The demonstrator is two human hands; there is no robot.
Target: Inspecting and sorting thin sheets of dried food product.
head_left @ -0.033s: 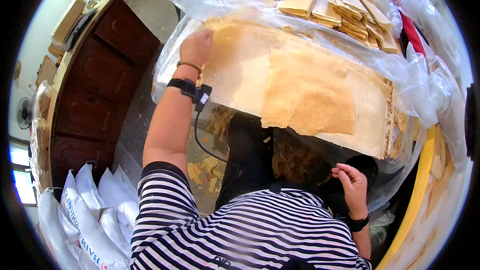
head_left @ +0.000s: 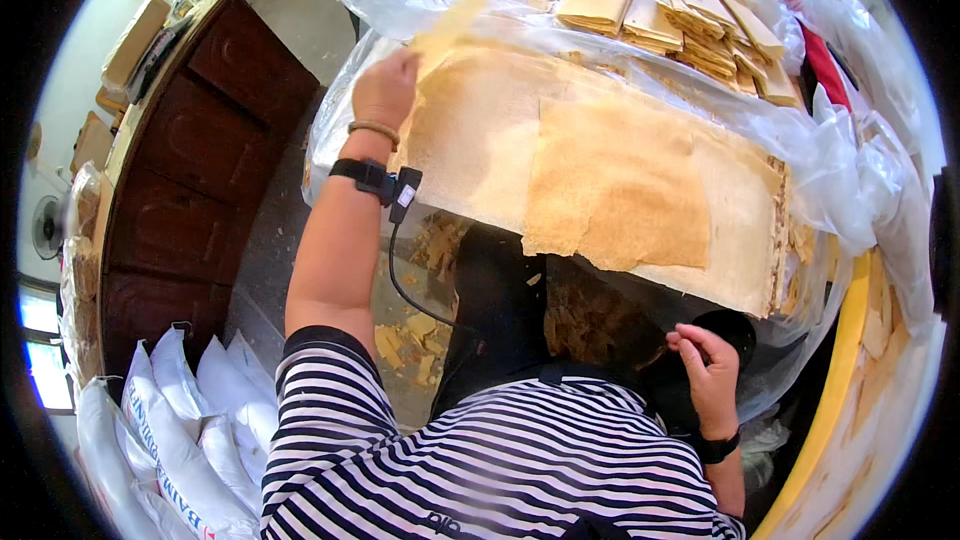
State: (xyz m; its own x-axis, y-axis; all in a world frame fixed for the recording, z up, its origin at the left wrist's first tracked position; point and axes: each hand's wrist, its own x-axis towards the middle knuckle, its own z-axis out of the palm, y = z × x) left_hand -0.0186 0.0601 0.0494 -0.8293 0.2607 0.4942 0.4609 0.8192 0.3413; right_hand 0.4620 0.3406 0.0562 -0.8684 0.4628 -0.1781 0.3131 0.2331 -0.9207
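Observation:
A wide stack of thin tan sheets [head_left: 480,140] lies flat on clear plastic [head_left: 850,170] in front of me. A smaller, darker tan sheet [head_left: 615,185] rests on top, toward the right. My left hand [head_left: 385,90] reaches to the stack's far left corner and pinches the top sheet's corner [head_left: 448,28], which curls upward. This arm wears a black wrist device with a cable and a bead bracelet. My right hand [head_left: 705,370] hangs low by my lap, below the stack's near edge. Its fingers are curled and I see nothing in them.
Folded tan sheets [head_left: 660,5] are piled at the far side. A dark wooden cabinet [head_left: 200,170] stands on the left, with white sacks [head_left: 170,420] below it. Tan scraps [head_left: 410,335] litter the floor. A yellow rim [head_left: 840,390] curves along the right.
The corner of the top sheet under my left hand now stands a little higher. My right hand has stayed where it was.

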